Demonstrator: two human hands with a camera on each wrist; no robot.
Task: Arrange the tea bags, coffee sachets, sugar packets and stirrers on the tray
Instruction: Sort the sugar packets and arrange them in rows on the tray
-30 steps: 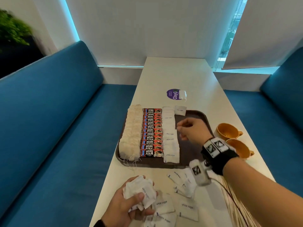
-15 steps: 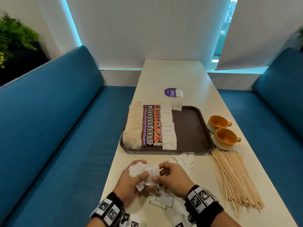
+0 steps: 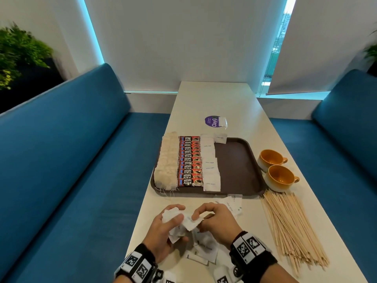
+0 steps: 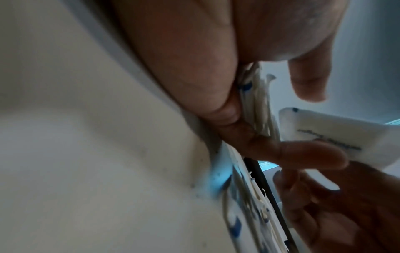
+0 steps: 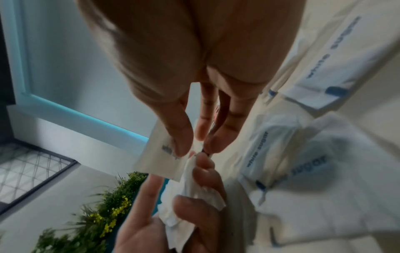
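- The left hand (image 3: 163, 227) grips a crumpled bunch of white paper sugar packets (image 3: 173, 216) above the near end of the long white worktop (image 3: 214, 99).
- The right hand (image 3: 216, 221) pinches one white sugar packet (image 5: 155, 154) at that bunch.
- On the brown plastic tray (image 3: 236, 166), tea bags (image 3: 167, 162), red coffee sachets (image 3: 189, 160) and sugar packets lie in rows.
- Pale wooden stirrers (image 3: 289, 225) lie on the worktop, right of the tray.

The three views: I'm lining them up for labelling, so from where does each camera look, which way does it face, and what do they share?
Head: on the head, looking forward and down the table at tray, stirrers; both hands show.
Left wrist: along the left hand, gripping a packet bundle.
Right wrist: along the right hand, pinching one sugar packet.
Shared: that packet, both hands.
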